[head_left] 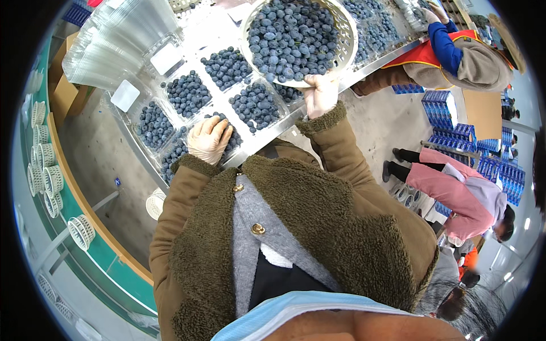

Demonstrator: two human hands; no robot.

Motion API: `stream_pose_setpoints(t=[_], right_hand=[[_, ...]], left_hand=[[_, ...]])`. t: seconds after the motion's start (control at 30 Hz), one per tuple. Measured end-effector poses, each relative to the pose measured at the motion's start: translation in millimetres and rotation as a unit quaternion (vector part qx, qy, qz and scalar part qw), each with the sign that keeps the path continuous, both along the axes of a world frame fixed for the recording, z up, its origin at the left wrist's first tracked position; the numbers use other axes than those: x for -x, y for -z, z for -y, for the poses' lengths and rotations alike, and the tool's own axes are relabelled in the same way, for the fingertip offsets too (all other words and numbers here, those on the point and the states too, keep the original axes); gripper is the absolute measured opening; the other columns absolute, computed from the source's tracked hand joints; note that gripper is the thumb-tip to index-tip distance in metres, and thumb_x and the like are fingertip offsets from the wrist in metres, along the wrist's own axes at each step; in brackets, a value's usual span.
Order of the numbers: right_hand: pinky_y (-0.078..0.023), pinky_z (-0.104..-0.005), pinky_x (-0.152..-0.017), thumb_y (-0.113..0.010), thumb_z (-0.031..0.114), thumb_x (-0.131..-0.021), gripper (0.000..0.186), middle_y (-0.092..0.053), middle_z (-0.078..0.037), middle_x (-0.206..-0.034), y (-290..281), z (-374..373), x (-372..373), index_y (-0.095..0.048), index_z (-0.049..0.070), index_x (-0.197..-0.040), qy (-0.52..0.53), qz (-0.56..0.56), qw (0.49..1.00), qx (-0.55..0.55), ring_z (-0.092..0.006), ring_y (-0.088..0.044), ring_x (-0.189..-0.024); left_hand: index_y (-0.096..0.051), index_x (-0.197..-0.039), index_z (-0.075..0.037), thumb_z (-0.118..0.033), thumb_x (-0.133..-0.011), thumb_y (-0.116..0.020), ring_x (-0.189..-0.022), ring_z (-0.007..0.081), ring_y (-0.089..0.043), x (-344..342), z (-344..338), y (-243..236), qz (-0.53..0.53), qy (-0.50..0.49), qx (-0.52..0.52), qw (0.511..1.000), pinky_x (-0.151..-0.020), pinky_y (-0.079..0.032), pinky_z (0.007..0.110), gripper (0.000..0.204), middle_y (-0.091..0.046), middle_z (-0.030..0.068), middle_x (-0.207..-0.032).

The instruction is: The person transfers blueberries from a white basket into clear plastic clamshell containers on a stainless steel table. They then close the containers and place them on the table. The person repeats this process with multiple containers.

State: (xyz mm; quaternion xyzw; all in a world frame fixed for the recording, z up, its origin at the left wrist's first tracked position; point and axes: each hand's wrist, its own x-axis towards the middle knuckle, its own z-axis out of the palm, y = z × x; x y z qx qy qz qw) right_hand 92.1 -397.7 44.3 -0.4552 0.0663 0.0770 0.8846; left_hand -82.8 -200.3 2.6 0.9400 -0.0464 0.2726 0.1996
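Observation:
A round cream plastic basket (348, 42) heaped with blueberries (293, 40) stands at the far side of the metal table. On its near rim my gloved right hand (321, 95) is closed, the thumb over the edge. My gloved left hand (210, 140) rests among the clear clamshell boxes at the near edge. Its fingers are curled down onto blueberries, and whatever they pinch is hidden. Next to it are a filled clamshell (254, 107) on the right and another filled clamshell (189, 94) beyond.
Nested empty clamshells (122, 42) stand at the far left of the steel table (132, 136). More packed blueberries lie beyond the basket. A co-worker in a red apron (418, 54) handles clear boxes at far right. White baskets (52, 179) line a green conveyor (102, 273) at left.

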Motion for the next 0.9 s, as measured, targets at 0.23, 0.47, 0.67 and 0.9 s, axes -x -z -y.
stream_pose_setpoints(t=[0.23,0.47,0.67,0.9], right_hand=[[-0.054,-0.0533,-0.07,-0.043,-0.014,-0.067,0.052,-0.051,-0.012,-0.084,6.4,2.6,-8.1,-0.032,-0.001,-0.117,-0.109,-0.035,0.993,-0.043,-0.0271,-0.059,-0.071],[-0.057,-0.0413,-0.057,-0.048,-0.01,-0.068,0.027,-0.048,-0.008,-0.07,0.1,-5.9,-9.5,-0.034,0.0,-0.089,-0.12,-0.044,0.991,-0.039,-0.0198,-0.055,-0.057],[-0.055,-0.0521,-0.07,-0.043,-0.013,-0.068,0.046,-0.051,-0.014,-0.079,-8.3,-3.9,-12.0,-0.03,-0.005,-0.111,-0.187,-0.036,0.981,-0.031,-0.0281,-0.06,-0.069],[-0.056,-0.0504,-0.066,-0.044,-0.013,-0.068,0.04,-0.053,-0.012,-0.071,-10.8,-9.1,-1.5,-0.031,-0.007,-0.106,-0.23,-0.044,0.971,-0.047,-0.0252,-0.06,-0.061]], left_hand=[[-0.064,-0.094,-0.008,-0.009,-0.068,-0.072,-0.093,0.031,-0.058,9.7,9.1,-8.7,0.014,-0.047,-0.006,0.999,-0.08,-0.047,0.039,0.027,-0.061,0.0106,-0.097],[-0.064,-0.098,-0.01,-0.003,-0.071,-0.068,-0.097,0.0294,-0.056,17.6,17.9,-19.1,0.025,-0.098,0.009,0.995,-0.085,-0.045,0.037,0.029,-0.061,0.0106,-0.102],[-0.062,-0.103,-0.009,-0.001,-0.073,-0.066,-0.101,0.0281,-0.055,24.8,29.0,-38.2,0.042,-0.124,0.012,0.991,-0.088,-0.043,0.036,0.031,-0.059,0.0106,-0.107],[-0.046,-0.125,-0.006,-0.004,-0.081,-0.061,-0.1,0.0206,-0.054,15.2,39.5,-59.6,0.058,-0.115,0.318,0.939,-0.088,-0.043,0.031,0.047,-0.05,0.01,-0.121]])
